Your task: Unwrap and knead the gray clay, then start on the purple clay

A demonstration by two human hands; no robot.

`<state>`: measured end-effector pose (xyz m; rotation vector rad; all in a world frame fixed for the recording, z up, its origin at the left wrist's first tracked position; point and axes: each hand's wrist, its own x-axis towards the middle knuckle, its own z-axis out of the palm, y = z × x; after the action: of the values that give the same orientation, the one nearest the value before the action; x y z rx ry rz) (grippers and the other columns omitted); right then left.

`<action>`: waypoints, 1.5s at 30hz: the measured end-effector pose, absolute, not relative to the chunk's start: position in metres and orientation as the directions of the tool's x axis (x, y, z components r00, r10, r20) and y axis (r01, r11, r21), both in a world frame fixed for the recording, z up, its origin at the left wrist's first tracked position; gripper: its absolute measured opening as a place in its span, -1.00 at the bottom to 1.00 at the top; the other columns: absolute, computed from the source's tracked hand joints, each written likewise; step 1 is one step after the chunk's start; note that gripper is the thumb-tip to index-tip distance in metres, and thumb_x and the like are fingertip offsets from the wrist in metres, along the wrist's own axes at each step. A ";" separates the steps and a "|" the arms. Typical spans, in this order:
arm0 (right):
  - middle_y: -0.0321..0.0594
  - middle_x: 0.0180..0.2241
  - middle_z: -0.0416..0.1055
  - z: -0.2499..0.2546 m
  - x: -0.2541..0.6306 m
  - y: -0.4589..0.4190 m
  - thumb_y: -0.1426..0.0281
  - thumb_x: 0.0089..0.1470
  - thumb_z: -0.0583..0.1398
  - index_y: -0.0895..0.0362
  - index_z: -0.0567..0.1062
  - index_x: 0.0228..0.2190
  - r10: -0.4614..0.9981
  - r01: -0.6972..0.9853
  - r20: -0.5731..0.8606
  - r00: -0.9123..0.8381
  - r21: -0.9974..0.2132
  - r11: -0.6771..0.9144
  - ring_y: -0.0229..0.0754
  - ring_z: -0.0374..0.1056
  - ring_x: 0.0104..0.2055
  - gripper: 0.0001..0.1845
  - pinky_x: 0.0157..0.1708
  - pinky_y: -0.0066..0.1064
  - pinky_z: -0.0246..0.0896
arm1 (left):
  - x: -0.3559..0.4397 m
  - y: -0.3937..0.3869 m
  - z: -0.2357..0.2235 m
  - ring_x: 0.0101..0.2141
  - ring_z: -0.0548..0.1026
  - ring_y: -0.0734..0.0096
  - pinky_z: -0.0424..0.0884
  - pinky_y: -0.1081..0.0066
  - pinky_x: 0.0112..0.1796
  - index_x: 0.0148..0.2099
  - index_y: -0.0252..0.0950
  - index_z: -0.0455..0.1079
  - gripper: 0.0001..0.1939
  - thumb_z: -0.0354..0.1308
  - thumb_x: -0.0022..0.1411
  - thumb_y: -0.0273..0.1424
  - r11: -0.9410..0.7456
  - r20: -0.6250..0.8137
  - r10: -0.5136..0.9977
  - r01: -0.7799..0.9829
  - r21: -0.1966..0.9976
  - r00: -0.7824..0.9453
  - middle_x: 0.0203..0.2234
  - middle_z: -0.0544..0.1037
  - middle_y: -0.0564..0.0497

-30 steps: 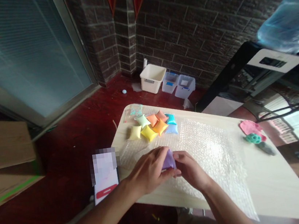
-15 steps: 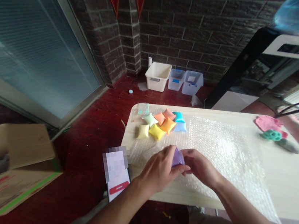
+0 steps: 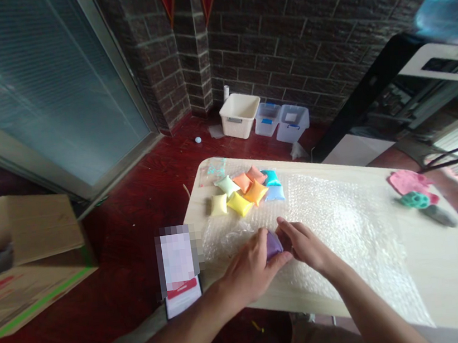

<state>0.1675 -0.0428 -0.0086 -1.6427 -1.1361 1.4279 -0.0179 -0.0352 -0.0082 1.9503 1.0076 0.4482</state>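
A small purple pillow-shaped packet (image 3: 273, 246) is gripped between the thumb and fingers of my left hand (image 3: 250, 270), above the near side of the table. At the packet's right edge, my right hand (image 3: 308, 245) has its fingers closed; its fingertips are partly hidden behind the left thumb. Beyond the hands lie several similar packets in a cluster, among them a yellow packet (image 3: 240, 204), an orange packet (image 3: 256, 191), a pale green packet (image 3: 226, 186) and a turquoise packet (image 3: 271, 177). Bubble wrap (image 3: 323, 215) spreads under and right of my hands.
On the table's (image 3: 395, 251) right lie a pink piece (image 3: 410, 181), a green holed piece (image 3: 415, 200) and a grey object (image 3: 440, 217). A phone (image 3: 184, 301) stands by the left edge. Bins, including a cream basket (image 3: 241, 116), and a cardboard box (image 3: 46, 229) sit on the floor.
The view has swung left, then settled. My left hand keeps the purple packet throughout. The right hand's fingers have shifted at the packet's edge, with the index finger now raised higher.
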 end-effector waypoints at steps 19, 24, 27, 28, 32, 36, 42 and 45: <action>-0.30 -0.58 0.42 0.029 0.169 -0.057 -0.01 0.19 0.31 0.15 0.50 -0.48 0.954 -0.119 -0.268 -0.133 -0.951 -0.284 -0.32 0.27 -0.58 -0.52 -0.54 -0.49 0.11 | -0.033 -0.016 0.001 -0.03 0.57 0.01 0.51 0.11 -0.07 0.15 -0.28 0.26 -0.54 0.18 0.45 -0.05 -0.557 0.297 0.753 0.330 0.762 0.587 -0.05 0.56 -0.18; -0.31 -0.59 0.41 0.031 0.166 -0.056 0.09 0.13 0.40 0.16 0.48 -0.50 0.965 -0.072 -0.204 -0.168 -0.973 -0.218 -0.34 0.25 -0.57 -0.57 -0.51 -0.49 0.14 | -0.034 -0.014 0.005 -0.09 0.59 0.04 0.54 0.13 -0.12 0.12 -0.26 0.28 -0.61 0.15 0.48 -0.08 -0.669 0.351 0.674 0.337 0.662 0.650 -0.09 0.57 -0.15; -0.32 -0.60 0.42 0.030 0.168 -0.056 0.17 0.12 0.39 0.16 0.48 -0.49 0.965 -0.071 -0.211 -0.154 -0.972 -0.224 -0.34 0.27 -0.57 -0.64 -0.53 -0.50 0.11 | -0.031 -0.015 0.006 -0.07 0.59 0.02 0.55 0.12 -0.12 0.13 -0.27 0.28 -0.60 0.18 0.47 -0.10 -0.705 0.347 0.649 0.362 0.610 0.677 -0.09 0.57 -0.16; -0.32 -0.60 0.42 0.029 0.169 -0.056 0.19 0.13 0.37 0.16 0.48 -0.49 0.965 -0.079 -0.216 -0.152 -0.970 -0.229 -0.34 0.27 -0.57 -0.66 -0.53 -0.50 0.10 | -0.030 -0.015 0.006 -0.07 0.58 0.02 0.55 0.12 -0.12 0.13 -0.27 0.28 -0.60 0.20 0.45 -0.10 -0.712 0.345 0.641 0.364 0.601 0.685 -0.09 0.56 -0.15; -0.32 -0.59 0.43 0.027 0.171 -0.058 0.27 0.14 0.32 0.15 0.48 -0.48 0.958 -0.117 -0.239 -0.156 -0.959 -0.258 -0.33 0.29 -0.57 -0.74 -0.54 -0.51 0.07 | -0.029 -0.016 0.007 -0.08 0.58 0.02 0.56 0.12 -0.12 0.13 -0.28 0.28 -0.58 0.24 0.43 -0.12 -0.725 0.346 0.626 0.356 0.590 0.699 -0.10 0.56 -0.14; -0.32 -0.59 0.43 0.025 0.171 -0.059 0.28 0.13 0.33 0.16 0.48 -0.48 0.950 -0.178 -0.255 -0.181 -0.941 -0.287 -0.33 0.30 -0.58 -0.74 -0.54 -0.50 0.06 | -0.030 -0.016 0.007 -0.08 0.58 0.02 0.57 0.12 -0.13 0.13 -0.29 0.29 -0.60 0.20 0.46 -0.12 -0.741 0.375 0.608 0.331 0.584 0.699 -0.09 0.57 -0.17; -0.32 -0.60 0.42 0.024 0.169 -0.059 0.34 0.13 0.31 0.16 0.48 -0.49 0.939 -0.289 -0.258 -0.229 -0.903 -0.319 -0.35 0.27 -0.60 -0.78 -0.57 -0.52 -0.02 | -0.031 -0.017 0.005 -0.08 0.58 0.04 0.57 0.14 -0.12 0.14 -0.27 0.29 -0.59 0.16 0.47 -0.08 -0.735 0.379 0.603 0.306 0.605 0.702 -0.08 0.57 -0.17; -0.33 -0.62 0.41 0.022 0.168 -0.058 0.37 0.13 0.30 0.16 0.48 -0.50 0.942 -0.325 -0.228 -0.246 -0.896 -0.302 -0.35 0.24 -0.63 -0.79 -0.61 -0.53 -0.06 | -0.032 -0.016 0.005 -0.07 0.59 0.04 0.57 0.14 -0.11 0.11 -0.26 0.30 -0.60 0.15 0.47 -0.07 -0.725 0.364 0.609 0.308 0.616 0.705 -0.08 0.57 -0.16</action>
<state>0.1682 -0.0581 0.0220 -1.0133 -0.9257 1.7119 -0.0316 -0.0164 0.0049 2.3891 0.7005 0.7656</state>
